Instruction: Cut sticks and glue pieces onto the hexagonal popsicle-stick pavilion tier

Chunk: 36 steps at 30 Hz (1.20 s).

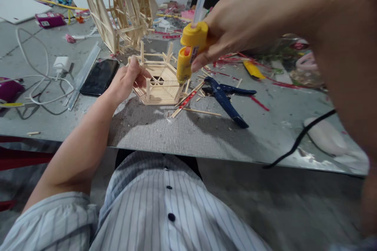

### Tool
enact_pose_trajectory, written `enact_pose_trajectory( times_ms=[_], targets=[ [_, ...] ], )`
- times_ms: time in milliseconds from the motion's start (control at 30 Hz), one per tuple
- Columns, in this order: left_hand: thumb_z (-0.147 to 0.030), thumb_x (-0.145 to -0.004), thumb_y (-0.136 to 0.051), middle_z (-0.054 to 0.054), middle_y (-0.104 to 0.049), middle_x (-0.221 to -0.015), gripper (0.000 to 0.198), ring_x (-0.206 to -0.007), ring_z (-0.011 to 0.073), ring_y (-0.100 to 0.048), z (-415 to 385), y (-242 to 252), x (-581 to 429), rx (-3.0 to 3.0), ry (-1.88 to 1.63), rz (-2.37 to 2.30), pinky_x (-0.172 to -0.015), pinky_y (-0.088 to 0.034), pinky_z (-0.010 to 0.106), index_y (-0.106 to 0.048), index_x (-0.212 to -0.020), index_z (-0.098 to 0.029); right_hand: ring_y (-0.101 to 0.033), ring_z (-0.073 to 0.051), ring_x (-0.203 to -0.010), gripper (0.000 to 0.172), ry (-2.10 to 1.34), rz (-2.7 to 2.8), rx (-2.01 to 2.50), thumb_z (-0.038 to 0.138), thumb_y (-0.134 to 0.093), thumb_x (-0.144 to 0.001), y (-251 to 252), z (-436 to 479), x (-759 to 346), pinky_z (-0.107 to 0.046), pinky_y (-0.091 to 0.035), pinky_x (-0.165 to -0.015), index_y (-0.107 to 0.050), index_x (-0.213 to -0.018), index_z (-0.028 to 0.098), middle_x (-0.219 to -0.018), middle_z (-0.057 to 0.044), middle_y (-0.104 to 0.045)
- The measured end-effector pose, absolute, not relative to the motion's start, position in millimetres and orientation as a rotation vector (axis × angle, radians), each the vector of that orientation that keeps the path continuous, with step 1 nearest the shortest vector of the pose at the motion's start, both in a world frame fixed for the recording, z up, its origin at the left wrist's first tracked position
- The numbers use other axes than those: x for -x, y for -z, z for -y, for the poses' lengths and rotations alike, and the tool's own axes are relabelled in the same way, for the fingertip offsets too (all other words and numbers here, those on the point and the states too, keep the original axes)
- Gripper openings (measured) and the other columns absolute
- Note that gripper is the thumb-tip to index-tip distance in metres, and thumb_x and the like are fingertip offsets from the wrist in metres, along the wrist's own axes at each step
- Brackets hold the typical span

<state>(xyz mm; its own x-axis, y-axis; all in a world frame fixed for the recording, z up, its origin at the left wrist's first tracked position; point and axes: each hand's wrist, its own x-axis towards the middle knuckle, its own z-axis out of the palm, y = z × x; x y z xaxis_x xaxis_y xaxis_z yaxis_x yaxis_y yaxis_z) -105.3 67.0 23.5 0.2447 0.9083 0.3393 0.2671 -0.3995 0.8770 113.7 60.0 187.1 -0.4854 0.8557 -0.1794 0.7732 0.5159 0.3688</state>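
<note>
Grey tabletop (141,131) bears an open stick basket (163,97), left hand (125,81) gripping.

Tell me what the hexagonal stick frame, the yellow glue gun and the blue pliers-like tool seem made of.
Hexagonal stick frame: probably bare wood or bamboo, matte; pale tan sticks, no paint visible.
Yellow glue gun: likely hard, smooth plastic; evenly coloured, moulded-looking body.
Blue pliers-like tool: handles look smooth and uniformly coloured, either plastic or coated metal; I can't tell which.
</note>
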Motion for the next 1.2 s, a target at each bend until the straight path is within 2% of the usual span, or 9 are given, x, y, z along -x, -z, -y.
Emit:
enact_pose_trajectory(
  times_ms=[100,233,433,600,767,967,1200],
  targets=[
    [-0.078,-0.088,-0.022,0.005,-0.058,-0.056,0.079,-0.053,0.0112,-0.054,-65.5,-24.6,104.6,-1.814,-1.173,-1.072,-0.051,-0.040,0.023,-0.070,-0.073,-0.017,-0.041,-0.011,-0.044,0.045,-0.379,-2.427,-1.356,0.063,-0.069,-0.070,-185.4,-60.5,-112.9,-0.026,-0.034,-0.048,-0.066,-0.061,0.020,-0.040,0.007,-0.039],
    [-0.081,-0.085,-0.021,0.006,-0.058,-0.056,0.082,-0.052,0.0114,-0.053,-65.5,-25.2,104.5,-1.823,-1.177,-1.062,-0.050,-0.040,0.024,-0.069,-0.072,-0.017,-0.043,-0.013,-0.046,0.045,-0.358,-2.437,-1.350,0.066,-0.069,-0.071,-185.2,-61.3,-113.5,-0.028,-0.035,-0.049,-0.069,-0.065,0.021,-0.041,0.006,-0.040],
    [-0.074,-0.091,-0.024,0.005,-0.059,-0.055,0.076,-0.052,0.0113,-0.054,-66.6,-25.3,105.0,-1.808,-1.156,-1.081,-0.050,-0.040,0.023,-0.069,-0.071,-0.017,-0.042,-0.013,-0.045,0.028,-0.374,-2.442,-1.369,0.045,-0.078,-0.072,-186.0,-59.2,-113.4,-0.028,-0.034,-0.048,-0.067,-0.063,0.021,-0.039,0.007,-0.039],
    [-0.069,-0.094,-0.028,0.004,-0.058,-0.055,0.070,-0.052,0.0110,-0.054,-66.7,-25.9,104.7,-1.785,-1.150,-1.090,-0.051,-0.041,0.021,-0.068,-0.070,-0.017,-0.044,-0.014,-0.049,0.042,-0.368,-2.446,-1.357,0.062,-0.071,-0.072,-184.9,-59.2,-111.4,-0.029,-0.035,-0.050,-0.069,-0.066,0.020,-0.042,0.005,-0.043],
    [-0.070,-0.093,-0.025,0.004,-0.058,-0.055,0.072,-0.052,0.0107,-0.054,-66.1,-26.3,104.1,-1.792,-1.154,-1.098,-0.050,-0.041,0.021,-0.068,-0.070,-0.017,-0.045,-0.014,-0.050,0.029,-0.357,-2.446,-1.395,0.049,-0.078,-0.071,-185.2,-60.7,-113.2,-0.029,-0.035,-0.051,-0.075,-0.077,0.021,-0.045,0.006,-0.047],
    [-0.074,-0.091,-0.021,0.005,-0.058,-0.055,0.077,-0.052,0.0113,-0.054,-65.3,-26.0,104.0,-1.797,-1.167,-1.092,-0.050,-0.041,0.022,-0.069,-0.071,-0.016,-0.042,-0.013,-0.045,0.048,-0.356,-2.440,-1.370,0.063,-0.068,-0.074,-184.8,-60.7,-114.5,-0.029,-0.035,-0.050,-0.062,-0.054,0.019,-0.040,0.004,-0.045],
    [-0.067,-0.094,-0.030,0.005,-0.058,-0.056,0.068,-0.052,0.0111,-0.054,-65.4,-26.7,104.5,-1.776,-1.145,-1.105,-0.051,-0.041,0.022,-0.068,-0.071,-0.016,-0.045,-0.015,-0.050,0.026,-0.346,-2.441,-1.394,0.046,-0.076,-0.074,-185.3,-61.8,-113.4,-0.030,-0.035,-0.052,-0.074,-0.076,0.021,-0.044,0.005,-0.045]
  ],
)
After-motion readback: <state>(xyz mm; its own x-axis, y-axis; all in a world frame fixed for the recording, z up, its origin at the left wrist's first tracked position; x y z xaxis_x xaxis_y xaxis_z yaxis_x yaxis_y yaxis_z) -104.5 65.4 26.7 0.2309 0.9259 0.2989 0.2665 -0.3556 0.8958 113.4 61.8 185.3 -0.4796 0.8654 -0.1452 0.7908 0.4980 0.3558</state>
